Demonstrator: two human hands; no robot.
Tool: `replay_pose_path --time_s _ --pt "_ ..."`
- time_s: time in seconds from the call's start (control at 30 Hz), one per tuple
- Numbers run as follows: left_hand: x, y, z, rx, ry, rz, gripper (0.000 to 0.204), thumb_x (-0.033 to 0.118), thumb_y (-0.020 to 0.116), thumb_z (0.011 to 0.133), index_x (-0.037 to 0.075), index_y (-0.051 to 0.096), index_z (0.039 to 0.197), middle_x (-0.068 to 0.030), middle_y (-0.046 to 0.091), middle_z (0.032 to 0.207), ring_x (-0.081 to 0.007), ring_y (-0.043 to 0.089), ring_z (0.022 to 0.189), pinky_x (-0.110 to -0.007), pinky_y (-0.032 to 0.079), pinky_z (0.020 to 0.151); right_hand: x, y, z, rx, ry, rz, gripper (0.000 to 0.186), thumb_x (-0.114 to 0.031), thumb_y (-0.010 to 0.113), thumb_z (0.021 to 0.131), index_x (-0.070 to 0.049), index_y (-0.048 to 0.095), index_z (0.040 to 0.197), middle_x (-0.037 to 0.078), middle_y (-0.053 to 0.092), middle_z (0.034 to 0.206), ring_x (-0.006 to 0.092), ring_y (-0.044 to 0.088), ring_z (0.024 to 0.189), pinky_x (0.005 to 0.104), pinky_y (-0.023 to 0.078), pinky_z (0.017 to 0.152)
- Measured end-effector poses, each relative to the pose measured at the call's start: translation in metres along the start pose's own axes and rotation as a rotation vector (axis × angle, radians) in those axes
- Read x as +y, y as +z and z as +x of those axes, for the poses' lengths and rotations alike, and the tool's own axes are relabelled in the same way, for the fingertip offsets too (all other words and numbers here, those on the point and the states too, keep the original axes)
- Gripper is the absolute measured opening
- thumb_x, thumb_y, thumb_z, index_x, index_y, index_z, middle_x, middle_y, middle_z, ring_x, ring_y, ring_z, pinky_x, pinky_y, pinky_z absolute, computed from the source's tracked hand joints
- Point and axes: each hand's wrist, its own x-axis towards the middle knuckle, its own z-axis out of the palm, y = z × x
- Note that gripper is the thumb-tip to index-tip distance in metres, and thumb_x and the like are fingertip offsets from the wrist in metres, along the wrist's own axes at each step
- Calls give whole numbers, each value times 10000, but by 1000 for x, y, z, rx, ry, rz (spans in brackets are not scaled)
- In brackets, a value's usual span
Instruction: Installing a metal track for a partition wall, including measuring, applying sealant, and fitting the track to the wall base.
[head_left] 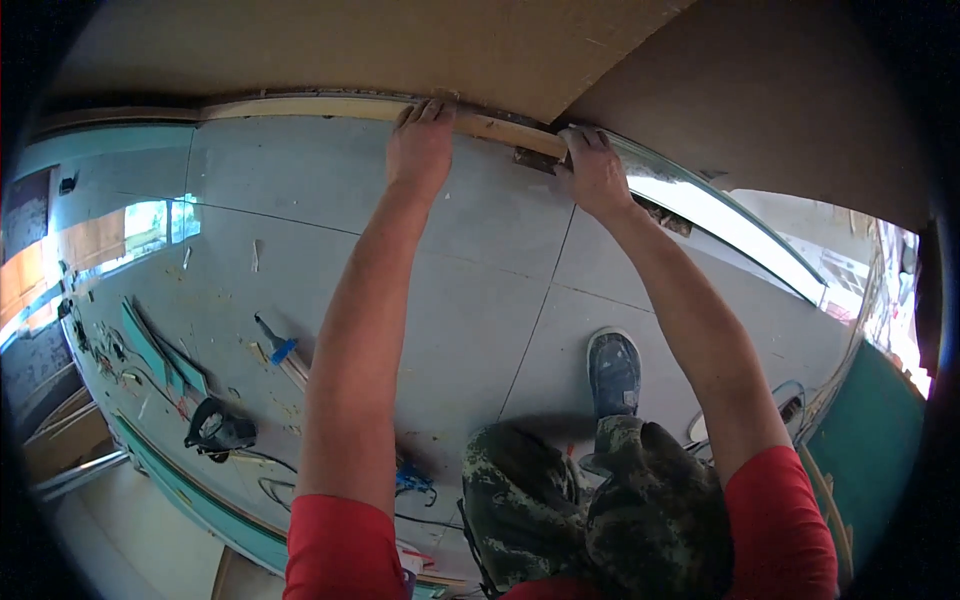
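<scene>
A long pale wooden strip [310,107] lies along the foot of a large brown board [340,48]. My left hand [422,148] grips the strip near its middle, with the fingers curled over its far edge. Farther right, my right hand [597,178] holds the strip near its right end, fingers bent over it. A short dark block [536,159] sits at the strip's near side, just left of my right hand. Where the strip meets the board is partly hidden by my fingers.
Grey floor tiles [470,290] carry scattered debris. On the left lie a blue-collared tool [284,350], a black cup-shaped object [220,430] and green strips [150,340]. A bright glazed opening with a metal-edged frame [740,215] runs along the right. My shoe [613,370] stands below.
</scene>
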Motion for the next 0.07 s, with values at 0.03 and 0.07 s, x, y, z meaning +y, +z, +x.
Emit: replay_pose_path --time_s 0.03,0.07 --pt "-2 3 -3 30 3 7 403 -14 515 821 60 589 1210 -143 575 1267 -302 526 1200 -402 374 1067 -3 -1 2 -67 40 8 517 -157 690 786 -62 499 1257 178 494 1255 359 467 1214 442 419 1021" --pt "2 2 -1 12 -30 30 441 -5 523 821 105 577 1244 -143 561 1286 -295 511 1221 -398 373 1069 -2 -3 4 -132 81 12 540 -167 696 784 -70 488 1273 173 462 1311 358 456 1231 437 420 1020"
